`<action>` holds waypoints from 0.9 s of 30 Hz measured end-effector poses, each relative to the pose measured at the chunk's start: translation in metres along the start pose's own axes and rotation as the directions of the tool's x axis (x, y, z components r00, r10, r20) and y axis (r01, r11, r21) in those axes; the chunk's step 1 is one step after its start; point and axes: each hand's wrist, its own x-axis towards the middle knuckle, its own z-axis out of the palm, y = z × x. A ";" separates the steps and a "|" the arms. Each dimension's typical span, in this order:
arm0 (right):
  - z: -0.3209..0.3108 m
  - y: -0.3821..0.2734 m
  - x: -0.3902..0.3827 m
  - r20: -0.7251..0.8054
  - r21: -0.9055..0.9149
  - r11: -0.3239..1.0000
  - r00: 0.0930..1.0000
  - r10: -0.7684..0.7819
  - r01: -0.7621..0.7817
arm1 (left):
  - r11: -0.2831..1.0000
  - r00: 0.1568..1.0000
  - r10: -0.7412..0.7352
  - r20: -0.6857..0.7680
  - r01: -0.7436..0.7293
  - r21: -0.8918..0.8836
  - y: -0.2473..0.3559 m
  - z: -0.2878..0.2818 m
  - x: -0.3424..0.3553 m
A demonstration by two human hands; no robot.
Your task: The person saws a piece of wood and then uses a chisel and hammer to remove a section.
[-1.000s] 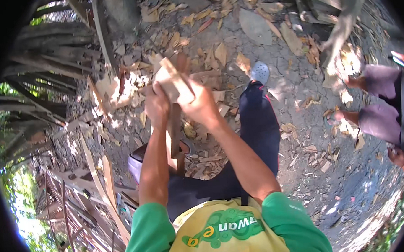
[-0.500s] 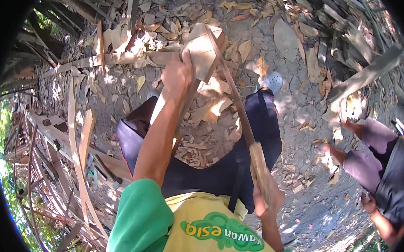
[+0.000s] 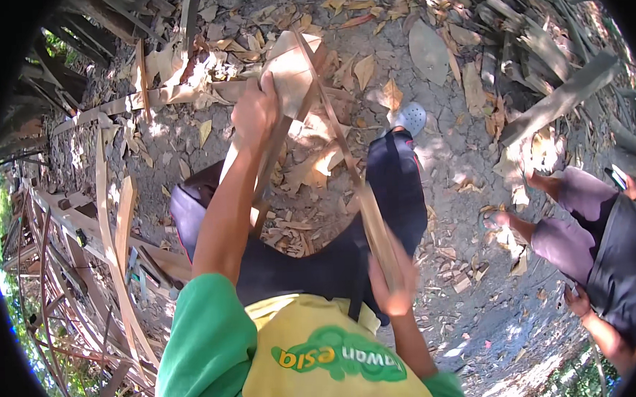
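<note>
Ahead of my lap, my left hand is closed on the left side of a pale wooden block. A longer piece of wood runs from beneath the block toward my lap. My right hand, blurred by motion, grips the thick wooden handle of a long, narrow-bladed machete. Its brown blade slants forward and left, and its far end lies over the block's right part. Whether the edge touches the wood, I cannot tell. My dark-trousered legs are spread on either side.
Dry leaves and wood chips litter the cracked ground. Long wooden strips lie piled at left, with more timber at far right. Another person sits close by on the right. A light perforated shoe is beyond my right leg.
The view has shifted slightly, so the scene sits further left. My right hand and the machete handle have moved forward and left; my left hand stays on the block.
</note>
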 end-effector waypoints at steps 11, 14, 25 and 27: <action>0.112 0.011 0.232 -0.033 0.299 0.938 0.984 -0.176 0.178 | 0.997 0.997 0.031 0.068 -0.036 0.073 0.013 -0.016 -0.001; 0.044 0.011 0.081 -0.023 0.131 0.990 0.999 -0.045 0.048 | 0.998 0.998 0.069 -0.003 -0.069 0.013 0.009 -0.012 -0.004; 0.117 0.023 0.230 -0.216 0.222 0.902 0.920 -0.326 0.371 | 0.995 0.995 0.088 -0.054 -0.086 0.041 -0.001 -0.003 -0.002; 0.111 0.035 0.204 -0.130 0.320 0.897 0.952 -0.276 0.304 | 0.986 0.993 0.114 0.021 -0.115 0.122 -0.001 -0.007 -0.005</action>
